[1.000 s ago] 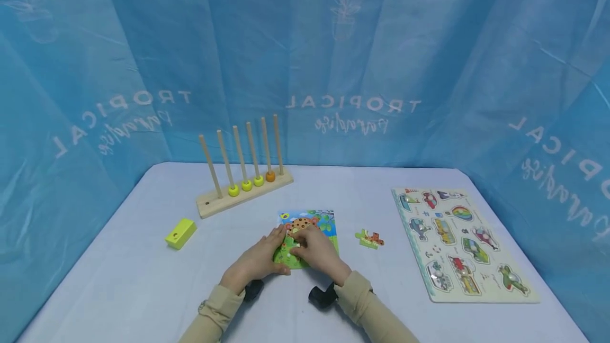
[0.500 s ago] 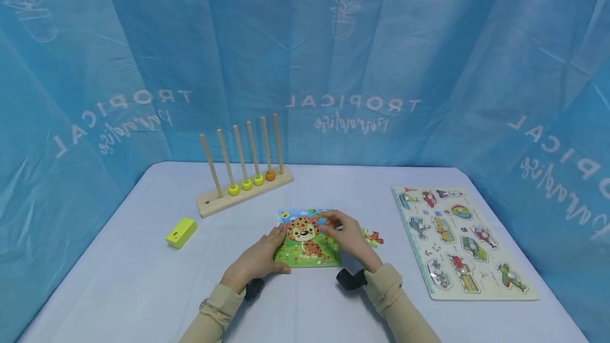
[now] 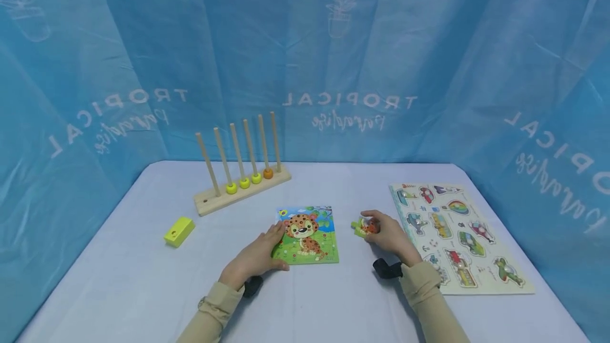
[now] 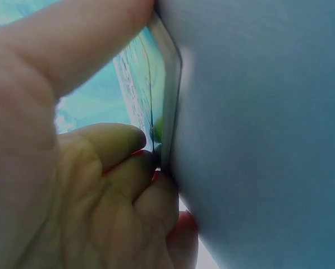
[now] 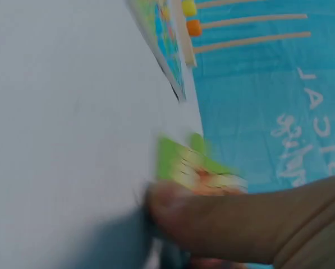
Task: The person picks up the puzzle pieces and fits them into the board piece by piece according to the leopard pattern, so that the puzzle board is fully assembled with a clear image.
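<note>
In the head view a jigsaw puzzle [image 3: 305, 234] with a spotted leopard cub on green grass lies flat on the white table. My left hand [image 3: 256, 258] rests along its left side, fingers extended at the edge and thumb near the bottom left corner. The left wrist view shows the puzzle's thin pale edge [image 4: 173, 84] beside the fingertips. To the right of the puzzle, my right hand [image 3: 389, 234] pinches a small green and orange puzzle piece [image 3: 358, 228] between thumb and fingers. The right wrist view shows the thumb across that piece [image 5: 175, 162], slightly blurred, with the far fingers hidden.
A wooden peg stand [image 3: 214, 205] with several yellow and orange beads stands at the back left. Left of the puzzle lies a yellow block [image 3: 179, 232]. On the right is a vehicle peg-puzzle board [image 3: 424, 216], partly behind the right forearm. Blue curtains [image 3: 305, 57] enclose the table.
My right hand has moved right from the leopard puzzle to the loose piece and now pinches it. The left hand has stayed at the puzzle's left edge.
</note>
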The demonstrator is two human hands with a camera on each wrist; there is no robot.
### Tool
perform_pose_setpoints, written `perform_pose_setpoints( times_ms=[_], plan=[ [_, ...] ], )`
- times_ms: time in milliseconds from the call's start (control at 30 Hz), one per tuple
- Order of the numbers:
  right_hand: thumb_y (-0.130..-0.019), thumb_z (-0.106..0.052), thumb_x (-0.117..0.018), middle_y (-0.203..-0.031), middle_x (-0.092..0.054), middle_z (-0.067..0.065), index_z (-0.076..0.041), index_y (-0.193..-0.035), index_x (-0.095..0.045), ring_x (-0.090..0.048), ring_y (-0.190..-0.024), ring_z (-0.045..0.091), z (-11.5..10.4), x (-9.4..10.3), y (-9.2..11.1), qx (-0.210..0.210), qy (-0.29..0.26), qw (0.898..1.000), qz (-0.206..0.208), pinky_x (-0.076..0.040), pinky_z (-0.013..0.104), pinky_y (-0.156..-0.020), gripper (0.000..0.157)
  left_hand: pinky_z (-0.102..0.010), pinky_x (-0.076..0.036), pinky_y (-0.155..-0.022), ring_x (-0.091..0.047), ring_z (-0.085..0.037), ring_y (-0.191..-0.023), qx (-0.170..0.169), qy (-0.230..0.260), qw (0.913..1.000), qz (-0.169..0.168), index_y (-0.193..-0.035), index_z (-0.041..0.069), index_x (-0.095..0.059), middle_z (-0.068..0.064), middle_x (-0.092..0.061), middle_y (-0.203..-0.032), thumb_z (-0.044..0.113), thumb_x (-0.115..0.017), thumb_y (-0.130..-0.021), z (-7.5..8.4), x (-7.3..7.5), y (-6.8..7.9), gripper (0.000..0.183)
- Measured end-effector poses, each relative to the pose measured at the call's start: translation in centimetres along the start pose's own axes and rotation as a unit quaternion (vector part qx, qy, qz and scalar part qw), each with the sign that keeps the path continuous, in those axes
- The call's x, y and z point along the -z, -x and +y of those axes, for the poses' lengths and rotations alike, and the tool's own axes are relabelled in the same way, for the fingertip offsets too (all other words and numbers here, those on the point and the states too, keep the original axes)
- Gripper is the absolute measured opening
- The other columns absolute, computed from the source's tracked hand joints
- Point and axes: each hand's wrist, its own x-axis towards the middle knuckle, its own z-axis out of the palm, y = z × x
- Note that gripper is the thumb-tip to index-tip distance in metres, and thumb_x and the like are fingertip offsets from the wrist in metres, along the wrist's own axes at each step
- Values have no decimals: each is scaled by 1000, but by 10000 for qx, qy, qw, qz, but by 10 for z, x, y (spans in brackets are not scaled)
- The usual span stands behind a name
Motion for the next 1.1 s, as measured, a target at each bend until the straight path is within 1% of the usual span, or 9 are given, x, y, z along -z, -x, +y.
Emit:
perform_pose_setpoints(
  times_ms=[133,233,400,500,600,700,833,1000,1100],
  plan=[
    [-86,-11,-69,-115,-67,21,-5,-126,-61,-63,-94,29,-8,-17,-16,-167,84,9987,478,-53,42,-78,41,-49,-18,-124,-19,-34,-149,-32,-22,10000,19,-152,1,-24,-16,-19,-161,33,-78,-78,1,0,-1,97],
    [-90,-18,-67,-109,-68,19,-4,-129,-57,-63,-86,23,-14,-29,-23,-226,-328,9966,721,-52,33,-70,43,-48,-18,-124,-18,-34,-149,-13,-34,10000,10,-153,1,-23,-15,-18,-161,34,-78,-78,2,0,0,98],
    [-96,-17,-60,-75,-62,11,-6,-128,-54,-51,-58,13,-26,-45,-18,-95,-1515,9869,544,-39,21,-47,34,-48,-19,-124,-18,-33,-150,105,-6,9999,-75,-153,3,-22,-14,-17,-162,34,-77,-79,2,-3,4,98],
    [-99,-18,-56,-72,-66,10,-7,-121,-59,-53,-58,11,-34,-53,-13,86,-1846,9820,388,-38,21,-48,25,-48,-19,-124,-17,-33,-150,71,15,9999,-114,-153,3,-22,-14,-17,-162,34,-77,-79,3,-4,3,98],
    [-98,-20,-58,-82,-71,10,-9,-113,-65,-58,-70,11,-42,-60,-10,407,-1771,9831,208,-44,21,-59,20,-48,-19,-124,-18,-34,-150,-62,3,9999,-82,-153,2,-22,-15,-17,-162,34,-77,-79,4,-4,0,98],
    [-95,-23,-62,-87,-68,5,-12,-109,-70,-53,-77,11,-46,-67,-8,787,-1413,9868,-96,-45,24,-69,20,-49,-19,-124,-16,-34,-150,-108,2,9999,-90,-153,2,-21,-15,-16,-162,35,-77,-80,4,-3,-3,97],
    [-92,-28,-65,-90,-63,0,-15,-118,-69,-47,-81,11,-50,-77,-5,1305,-993,9853,-480,-43,26,-71,29,-50,-19,-124,-16,-34,-150,-30,-28,9998,-176,-154,3,-20,-15,-15,-162,35,-76,-80,1,-2,-4,98],
    [-89,-26,-69,-90,-68,-1,-20,-121,-68,-52,-79,10,-56,-83,-2,2059,-528,9765,-351,-45,30,-77,33,-50,-19,-124,-16,-34,-150,35,-82,9998,-192,-154,5,-20,-14,-14,-163,36,-76,-81,0,1,-2,98],
    [-88,-24,-70,-89,-69,-4,-23,-116,-70,-52,-79,9,-59,-86,-1,2158,-349,9752,-358,-42,33,-83,28,-50,-19,-124,-16,-34,-150,46,-39,9998,-165,-154,4,-20,-14,-15,-163,35,-76,-81,0,3,0,97]
  ],
)
